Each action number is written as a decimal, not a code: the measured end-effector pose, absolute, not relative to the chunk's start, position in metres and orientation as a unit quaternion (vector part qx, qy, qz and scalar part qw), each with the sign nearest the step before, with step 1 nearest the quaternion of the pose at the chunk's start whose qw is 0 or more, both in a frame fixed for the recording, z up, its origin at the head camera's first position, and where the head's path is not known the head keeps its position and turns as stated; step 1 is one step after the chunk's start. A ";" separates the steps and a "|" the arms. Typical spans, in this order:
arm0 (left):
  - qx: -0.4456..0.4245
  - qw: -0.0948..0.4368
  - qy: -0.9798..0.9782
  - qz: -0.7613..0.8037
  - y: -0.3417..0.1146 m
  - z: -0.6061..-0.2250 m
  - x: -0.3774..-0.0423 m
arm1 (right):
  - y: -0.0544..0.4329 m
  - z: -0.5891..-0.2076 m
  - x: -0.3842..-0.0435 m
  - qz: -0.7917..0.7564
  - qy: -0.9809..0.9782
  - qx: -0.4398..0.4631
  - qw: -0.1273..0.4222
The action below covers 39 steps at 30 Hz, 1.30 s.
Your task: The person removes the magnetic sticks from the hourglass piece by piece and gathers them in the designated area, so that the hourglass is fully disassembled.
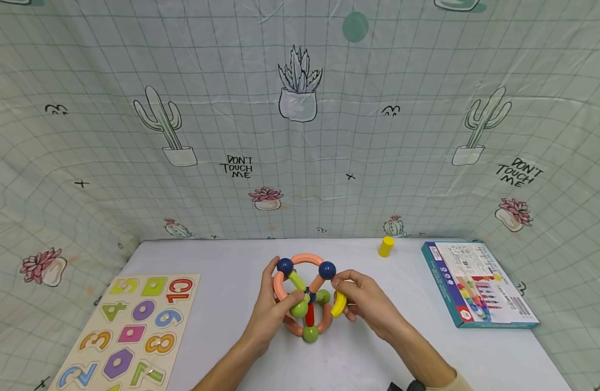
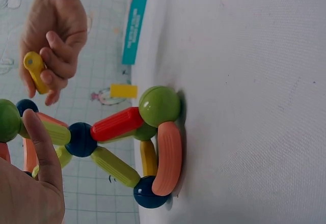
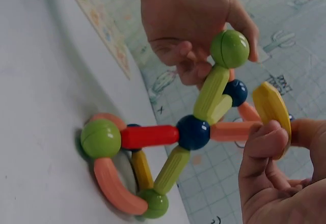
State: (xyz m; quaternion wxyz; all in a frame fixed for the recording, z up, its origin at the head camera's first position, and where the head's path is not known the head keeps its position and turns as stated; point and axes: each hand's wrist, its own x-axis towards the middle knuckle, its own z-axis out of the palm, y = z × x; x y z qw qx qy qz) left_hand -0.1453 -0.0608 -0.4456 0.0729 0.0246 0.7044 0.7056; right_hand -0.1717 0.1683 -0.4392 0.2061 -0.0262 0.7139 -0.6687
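A toy structure of magnetic rods and balls stands on the table, with a red rod and pale green rods joined at a central navy ball. Curved salmon rods and a green ball form part of its base. My left hand holds the structure's upper left side, thumb by an upper green ball. Between the thumb and fingers of my right hand is a curved yellow rod, just right of the structure and close to its upper navy ball.
A yellow cylinder stands at the back of the white table. The teal-edged toy box lies at the right. At the left is a number and shape puzzle board. Patterned cloth hangs behind.
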 end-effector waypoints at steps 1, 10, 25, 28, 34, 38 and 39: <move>0.024 0.072 0.705 0.705 -0.061 -0.446 -0.145 | 0.170 -0.440 -0.172 -0.666 0.717 -0.027 0.205; 0.027 0.063 0.709 0.702 -0.059 -0.447 -0.145 | 0.187 -0.449 -0.172 -0.636 0.735 -0.063 0.226; 0.026 0.064 0.709 0.702 -0.059 -0.447 -0.143 | 0.223 -0.491 -0.185 -0.464 0.857 -0.107 0.197; 0.028 0.066 0.709 0.701 -0.060 -0.447 -0.143 | 0.227 -0.500 -0.188 -0.423 0.881 -0.113 0.178; 0.032 0.066 0.709 0.701 -0.061 -0.446 -0.143 | 0.227 -0.508 -0.194 -0.385 0.903 -0.126 0.146; 0.033 0.064 0.710 0.701 -0.061 -0.446 -0.143 | 0.226 -0.508 -0.196 -0.377 0.908 -0.122 0.135; 0.033 0.064 0.709 0.701 -0.061 -0.446 -0.144 | 0.226 -0.507 -0.196 -0.375 0.910 -0.120 0.133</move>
